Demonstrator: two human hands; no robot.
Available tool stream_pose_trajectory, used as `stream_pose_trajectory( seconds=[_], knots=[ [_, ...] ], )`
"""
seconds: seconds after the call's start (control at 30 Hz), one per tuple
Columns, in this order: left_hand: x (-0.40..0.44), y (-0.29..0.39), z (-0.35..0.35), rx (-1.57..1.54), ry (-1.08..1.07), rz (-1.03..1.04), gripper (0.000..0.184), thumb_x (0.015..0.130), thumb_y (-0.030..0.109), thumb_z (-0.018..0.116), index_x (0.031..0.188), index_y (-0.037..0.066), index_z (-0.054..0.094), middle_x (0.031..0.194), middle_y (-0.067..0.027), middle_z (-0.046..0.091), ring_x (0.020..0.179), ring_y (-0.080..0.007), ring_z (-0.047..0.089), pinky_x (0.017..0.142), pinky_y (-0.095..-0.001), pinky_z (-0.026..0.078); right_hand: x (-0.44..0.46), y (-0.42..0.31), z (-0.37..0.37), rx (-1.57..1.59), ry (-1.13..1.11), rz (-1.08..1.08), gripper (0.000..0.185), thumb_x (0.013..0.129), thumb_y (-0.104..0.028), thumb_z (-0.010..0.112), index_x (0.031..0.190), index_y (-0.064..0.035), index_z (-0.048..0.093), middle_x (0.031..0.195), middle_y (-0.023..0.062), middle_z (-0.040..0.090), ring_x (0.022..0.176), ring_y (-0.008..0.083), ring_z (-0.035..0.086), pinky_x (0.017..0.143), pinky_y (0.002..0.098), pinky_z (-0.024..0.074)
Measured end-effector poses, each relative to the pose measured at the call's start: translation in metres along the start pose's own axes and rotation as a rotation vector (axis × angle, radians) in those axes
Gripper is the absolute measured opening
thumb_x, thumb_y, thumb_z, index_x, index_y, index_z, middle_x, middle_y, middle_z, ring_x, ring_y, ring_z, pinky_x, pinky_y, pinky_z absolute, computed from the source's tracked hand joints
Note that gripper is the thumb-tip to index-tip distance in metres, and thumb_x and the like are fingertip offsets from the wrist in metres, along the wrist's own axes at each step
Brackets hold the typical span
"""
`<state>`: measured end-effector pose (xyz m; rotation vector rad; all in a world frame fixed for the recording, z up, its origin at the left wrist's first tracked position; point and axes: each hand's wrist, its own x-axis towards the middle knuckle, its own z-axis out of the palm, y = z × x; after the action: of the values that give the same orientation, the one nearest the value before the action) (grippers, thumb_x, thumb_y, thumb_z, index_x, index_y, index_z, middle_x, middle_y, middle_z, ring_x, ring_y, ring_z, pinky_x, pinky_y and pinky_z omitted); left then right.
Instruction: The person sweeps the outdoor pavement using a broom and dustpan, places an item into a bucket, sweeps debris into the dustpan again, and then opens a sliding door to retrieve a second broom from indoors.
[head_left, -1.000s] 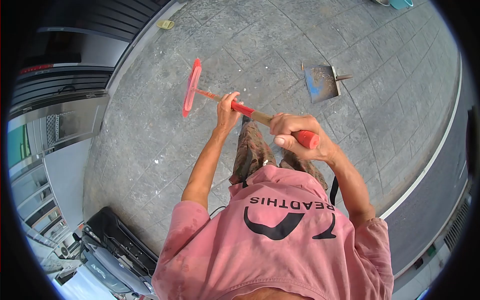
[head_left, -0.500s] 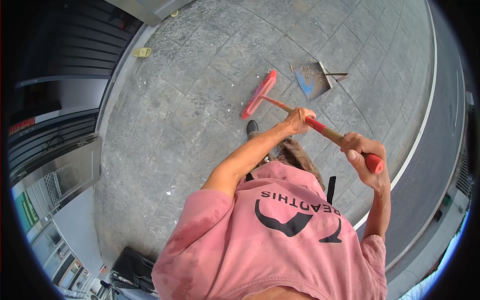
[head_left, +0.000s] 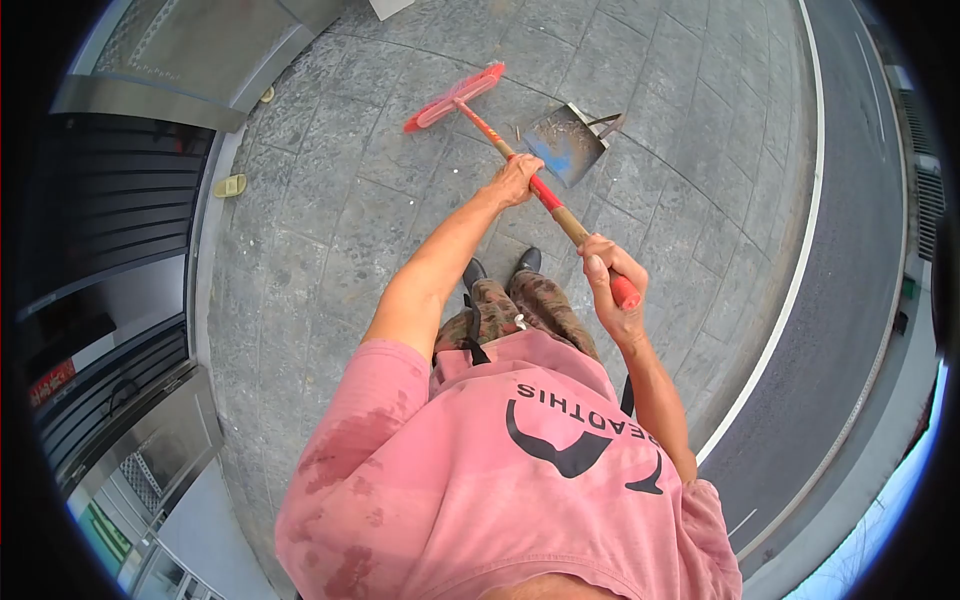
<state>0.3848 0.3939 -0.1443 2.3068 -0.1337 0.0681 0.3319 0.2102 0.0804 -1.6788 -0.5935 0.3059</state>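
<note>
On the grey paving, ahead of you and slightly to the left, lies the far end of the broom that you hold with both hands. Your left hand is closed around the handle well down its length and is the nearer of the two to the bristles; your right hand is wrapped about it near the top, with the red end cap poking out beyond your fingers. The handle's long axis slants from near right to far left, and the broom head sits crosswise on it, far and to the left of your left fingers; whether its bristles press on the ground, you cannot tell from here. The dustpan lies just right of the handle's lower part and nearer to you than the head, its open edge towards near left, its handle towards far right, with brownish litter inside. The slabs are textured, with small white specks about. Your shoes stand on the near side; a yellow slipper lies far left by the dark slatted front, and a white line borders the road on your right.
</note>
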Motion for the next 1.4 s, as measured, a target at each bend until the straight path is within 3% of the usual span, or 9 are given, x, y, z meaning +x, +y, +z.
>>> stream_pose_trajectory(
  seconds=[0.2,0.37,0.57,0.6,0.73,0.83,1.0,1.17,1.4],
  knots=[
    [-0.020,0.074,0.062,-0.032,-0.544,-0.121,0.013,0.068,0.011,0.056,0.079,0.010,0.063,0.082,-0.0169,0.060,0.080,-0.0335,0.057,0.068,-0.0410,0.047,-0.072,-0.009,-0.053,0.124,0.297,0.248,0.026,0.087,-0.015,0.046,0.063,-0.0033,0.044,0.064,0.0038,0.047,0.070,0.0176,0.048,0.071,0.0332,0.0404],
    [-0.050,0.138,0.060,-0.125,-0.596,-0.090,0.013,0.066,0.011,0.055,0.076,0.009,0.063,0.073,-0.0179,0.060,0.074,-0.0354,0.058,0.066,-0.0424,0.047,-0.097,-0.056,-0.082,0.072,0.236,0.259,0.028,0.086,-0.020,0.047,0.062,-0.0046,0.043,0.060,0.0033,0.046,0.065,0.0167,0.047,0.074,0.0371,0.0400],
    [-0.041,0.194,0.016,-0.176,-0.359,-0.034,0.014,0.060,0.006,0.058,0.075,0.007,0.061,0.070,-0.0192,0.058,0.070,-0.0365,0.057,0.061,-0.0436,0.045,-0.084,-0.095,-0.112,0.074,0.156,0.116,0.033,0.085,-0.031,0.048,0.061,-0.0077,0.041,0.059,0.0033,0.046,0.063,0.0171,0.049,0.084,0.0421,0.0369],
    [-0.036,0.193,0.009,-0.125,-0.361,-0.066,0.024,0.060,0.005,0.059,0.084,0.004,0.059,0.074,-0.0176,0.059,0.073,-0.0359,0.057,0.063,-0.0417,0.046,-0.078,-0.094,-0.112,0.092,0.145,0.089,0.033,0.085,-0.030,0.047,0.061,-0.0078,0.041,0.059,0.0033,0.046,0.063,0.0170,0.049,0.084,0.0420,0.0369],
    [-0.033,0.123,0.019,-0.060,-0.247,-0.083,0.011,0.062,0.010,0.061,0.073,0.007,0.062,0.072,-0.0174,0.059,0.073,-0.0349,0.057,0.064,-0.0418,0.046,-0.058,-0.053,-0.084,0.123,0.075,0.054,0.029,0.086,-0.020,0.047,0.062,-0.0041,0.043,0.061,0.0038,0.047,0.065,0.0178,0.049,0.083,0.0388,0.0377],
    [-0.040,0.073,0.036,0.049,-0.612,-0.066,0.010,0.063,0.012,0.059,0.072,0.008,0.063,0.074,-0.0163,0.060,0.075,-0.0341,0.058,0.067,-0.0415,0.046,-0.077,-0.017,-0.059,0.134,0.110,0.180,0.027,0.086,-0.017,0.048,0.064,-0.0022,0.044,0.062,0.0043,0.047,0.068,0.0177,0.049,0.079,0.0362,0.0389],
    [-0.048,0.151,0.074,-0.103,-0.665,-0.117,0.011,0.065,0.010,0.054,0.072,0.008,0.063,0.074,-0.0174,0.060,0.076,-0.0347,0.058,0.066,-0.0431,0.046,-0.120,-0.047,-0.093,0.098,0.247,0.317,0.028,0.086,-0.018,0.047,0.062,-0.0042,0.042,0.061,0.0045,0.046,0.068,0.0172,0.047,0.078,0.0367,0.0392],
    [-0.038,0.208,0.068,-0.208,-0.518,-0.076,0.008,0.064,0.009,0.055,0.069,0.006,0.061,0.070,-0.0190,0.058,0.072,-0.0357,0.058,0.062,-0.0428,0.046,-0.106,-0.094,-0.130,-0.109,0.039,0.210,0.031,0.083,-0.027,0.050,0.061,-0.0065,0.042,0.060,0.0033,0.046,0.066,0.0186,0.049,0.081,0.0422,0.0373],
    [-0.060,0.180,0.009,-0.144,-0.118,-0.225,0.015,0.061,0.009,0.062,0.075,0.004,0.058,0.069,-0.0143,0.058,0.077,-0.0317,0.056,0.065,-0.0417,0.044,-0.046,-0.081,-0.133,0.162,-0.241,0.099,0.029,0.082,-0.022,0.052,0.060,-0.0050,0.042,0.060,0.0046,0.046,0.065,0.0190,0.048,0.079,0.0404,0.0383]
  ],
)
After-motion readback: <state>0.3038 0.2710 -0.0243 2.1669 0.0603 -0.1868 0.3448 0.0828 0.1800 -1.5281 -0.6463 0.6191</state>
